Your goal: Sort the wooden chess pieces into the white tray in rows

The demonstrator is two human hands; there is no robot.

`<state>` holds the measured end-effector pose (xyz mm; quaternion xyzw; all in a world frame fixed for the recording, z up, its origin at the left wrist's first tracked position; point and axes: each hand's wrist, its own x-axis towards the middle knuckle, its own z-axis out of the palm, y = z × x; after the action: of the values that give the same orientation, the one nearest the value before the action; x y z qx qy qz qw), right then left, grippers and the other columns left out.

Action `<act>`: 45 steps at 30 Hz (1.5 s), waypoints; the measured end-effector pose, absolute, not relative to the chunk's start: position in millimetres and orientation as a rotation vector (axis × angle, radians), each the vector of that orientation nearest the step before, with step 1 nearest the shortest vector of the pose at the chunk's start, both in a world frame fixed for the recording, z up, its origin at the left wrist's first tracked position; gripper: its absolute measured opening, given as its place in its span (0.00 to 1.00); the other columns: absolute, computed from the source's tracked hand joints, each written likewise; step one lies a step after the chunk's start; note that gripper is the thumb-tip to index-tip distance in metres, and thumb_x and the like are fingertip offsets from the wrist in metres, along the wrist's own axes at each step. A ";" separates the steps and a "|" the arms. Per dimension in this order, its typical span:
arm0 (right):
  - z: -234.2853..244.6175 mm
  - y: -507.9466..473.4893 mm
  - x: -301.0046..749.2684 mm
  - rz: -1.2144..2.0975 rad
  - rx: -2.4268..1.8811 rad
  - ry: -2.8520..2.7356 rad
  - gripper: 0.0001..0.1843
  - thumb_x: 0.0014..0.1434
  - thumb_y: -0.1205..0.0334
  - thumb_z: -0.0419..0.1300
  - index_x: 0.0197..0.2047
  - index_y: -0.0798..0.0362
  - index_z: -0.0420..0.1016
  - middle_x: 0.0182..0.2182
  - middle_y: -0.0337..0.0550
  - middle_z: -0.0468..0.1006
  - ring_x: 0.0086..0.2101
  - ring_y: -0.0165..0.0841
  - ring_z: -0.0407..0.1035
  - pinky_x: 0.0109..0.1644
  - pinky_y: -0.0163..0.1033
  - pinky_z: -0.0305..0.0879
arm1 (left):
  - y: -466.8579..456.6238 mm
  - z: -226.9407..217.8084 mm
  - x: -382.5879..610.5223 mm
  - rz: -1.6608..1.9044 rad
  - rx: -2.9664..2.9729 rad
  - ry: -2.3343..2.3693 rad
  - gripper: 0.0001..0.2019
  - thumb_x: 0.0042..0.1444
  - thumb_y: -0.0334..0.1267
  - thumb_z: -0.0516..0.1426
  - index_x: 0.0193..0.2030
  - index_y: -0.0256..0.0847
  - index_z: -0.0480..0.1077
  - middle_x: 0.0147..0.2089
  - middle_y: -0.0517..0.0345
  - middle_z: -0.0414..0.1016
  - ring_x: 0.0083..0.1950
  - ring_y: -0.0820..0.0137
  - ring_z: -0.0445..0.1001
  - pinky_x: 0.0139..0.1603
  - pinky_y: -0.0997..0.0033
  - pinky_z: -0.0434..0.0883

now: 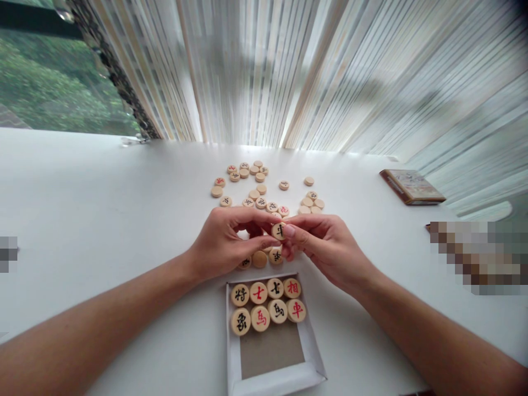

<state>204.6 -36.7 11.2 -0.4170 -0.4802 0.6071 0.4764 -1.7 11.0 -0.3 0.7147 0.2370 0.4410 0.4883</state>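
Observation:
A round wooden Chinese chess piece [279, 231] with a black character is held up between my two hands. My left hand [225, 239] pinches its left side between thumb and fingers. From the right, my right hand [325, 239] grips the same piece, its thumb lying over the face. Just below the hands sits an open white cardboard box [284, 378]. Two rows of pieces with red or black characters fill its far half, among them a red-marked piece [296, 311] at the right end of the nearer row. Its grey-brown floor shows in the near half.
Loose pieces [259, 259] lie between my hands and the box, partly hidden. More scattered pieces [244, 172] spread beyond my hands, some blank side up. A flat brown-edged box [412, 186] lies at the right on the white table [103, 220]. Striped curtains [247, 71] hang behind.

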 end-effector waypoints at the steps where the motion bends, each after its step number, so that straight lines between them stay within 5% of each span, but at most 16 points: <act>1: 11.3 -36.7 204.6 1.493 -1.010 -1.172 0.15 0.54 0.51 0.81 0.39 0.53 0.91 0.25 0.42 0.84 0.26 0.29 0.76 0.32 0.33 0.75 | 11.3 -0.5 -1.7 1.077 1.732 0.577 0.13 0.55 0.30 0.73 0.47 0.35 0.86 0.39 0.50 0.88 0.35 0.70 0.83 0.38 0.76 0.81; 11: 12.1 -37.1 198.1 1.551 -1.019 -1.099 0.20 0.39 0.61 0.87 0.33 0.55 0.87 0.27 0.40 0.86 0.25 0.28 0.78 0.29 0.30 0.77 | 9.9 -1.5 -2.5 1.108 1.866 0.531 0.11 0.57 0.29 0.72 0.47 0.34 0.86 0.37 0.52 0.87 0.32 0.75 0.80 0.33 0.80 0.78; 22: 13.9 -37.3 199.9 1.459 -1.024 -1.186 0.15 0.45 0.60 0.85 0.31 0.56 0.86 0.21 0.39 0.83 0.22 0.27 0.77 0.27 0.27 0.75 | 9.0 3.7 -0.6 1.143 2.021 0.528 0.09 0.58 0.26 0.71 0.45 0.33 0.86 0.34 0.54 0.86 0.30 0.76 0.80 0.31 0.82 0.77; 34: 17.1 -40.3 201.4 1.287 -0.991 -1.368 0.10 0.59 0.57 0.78 0.36 0.55 0.89 0.24 0.41 0.85 0.24 0.26 0.79 0.29 0.26 0.77 | 7.7 2.5 -0.8 1.135 1.925 0.500 0.09 0.57 0.26 0.71 0.45 0.33 0.84 0.36 0.53 0.86 0.31 0.76 0.79 0.30 0.81 0.76; 45: 17.5 -40.7 202.9 1.265 -0.953 -1.402 0.09 0.61 0.57 0.77 0.39 0.53 0.91 0.26 0.42 0.86 0.26 0.29 0.81 0.31 0.28 0.80 | 8.0 -0.6 -1.8 1.125 1.783 0.497 0.11 0.55 0.27 0.73 0.46 0.34 0.84 0.38 0.51 0.87 0.34 0.73 0.83 0.36 0.79 0.80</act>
<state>202.9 -40.7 17.5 -0.3923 -0.5775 0.5209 0.4912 -1.8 8.0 -0.6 0.7271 0.2028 0.4588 0.4686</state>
